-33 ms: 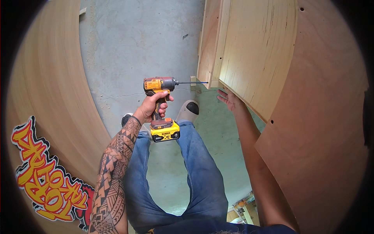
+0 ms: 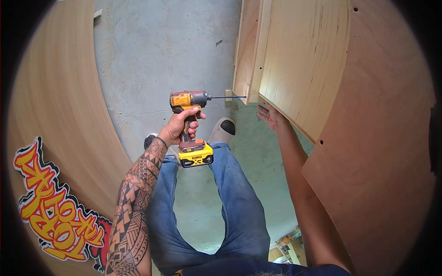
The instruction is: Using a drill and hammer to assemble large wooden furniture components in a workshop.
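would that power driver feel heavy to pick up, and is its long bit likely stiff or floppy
The power driver is probably heavy for its size, given its chunky battery. Its long thin bit seems stiff, jutting straight without visible sag.

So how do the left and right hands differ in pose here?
The left hand is closed around the power drill; the right hand is open.
The left hand is clear of the wooden panel; the right hand is partly hidden by its edge.
Both are bare.

The grey floor [image 2: 156, 50] looks greenish nearer the bottom and has a thin crack [image 2: 149, 112]. At left, a wooden panel [image 2: 60, 92] bears red-and-yellow lettering [image 2: 57, 208]; pale specks [image 2: 107, 60] lie beside it.
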Tool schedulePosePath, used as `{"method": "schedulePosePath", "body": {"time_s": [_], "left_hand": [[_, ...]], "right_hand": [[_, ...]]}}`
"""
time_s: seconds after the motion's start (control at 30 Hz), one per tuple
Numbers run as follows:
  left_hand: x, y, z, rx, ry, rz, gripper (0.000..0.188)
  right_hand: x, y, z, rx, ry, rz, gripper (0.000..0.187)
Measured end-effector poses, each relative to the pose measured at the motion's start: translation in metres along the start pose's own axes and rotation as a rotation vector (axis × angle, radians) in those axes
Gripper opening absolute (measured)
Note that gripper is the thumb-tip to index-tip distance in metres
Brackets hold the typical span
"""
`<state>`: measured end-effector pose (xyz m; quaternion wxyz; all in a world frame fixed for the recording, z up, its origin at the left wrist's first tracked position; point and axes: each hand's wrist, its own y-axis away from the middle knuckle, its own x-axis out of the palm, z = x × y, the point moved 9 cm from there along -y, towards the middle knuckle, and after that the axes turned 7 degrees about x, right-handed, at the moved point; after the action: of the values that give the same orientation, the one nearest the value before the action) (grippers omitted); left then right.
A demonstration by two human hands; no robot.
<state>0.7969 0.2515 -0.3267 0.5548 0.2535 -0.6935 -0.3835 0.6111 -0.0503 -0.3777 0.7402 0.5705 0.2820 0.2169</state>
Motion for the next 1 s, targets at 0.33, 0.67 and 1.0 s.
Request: {"method": "schedulePosePath", "body": {"time_s": [0.33, 0.67, 1.0], "left_hand": [[-0.011, 0.060, 0.009, 0.119, 0.198, -0.120, 0.038], [-0.126, 0.317, 0.011, 0.634, -0.172, -0.926, 0.028], [-0.139, 0.521, 0.132, 0.453, -0.765, -0.847, 0.025]], "right_hand": [[0.037, 0.020, 0.004, -0.029, -0.015, -0.011, 0.050], [0.113, 0.134, -0.104, -0.165, 0.270, 0.026, 0.033], [0.077, 0.385, -0.210, -0.334, 0.286, 0.176, 0.035]]}}
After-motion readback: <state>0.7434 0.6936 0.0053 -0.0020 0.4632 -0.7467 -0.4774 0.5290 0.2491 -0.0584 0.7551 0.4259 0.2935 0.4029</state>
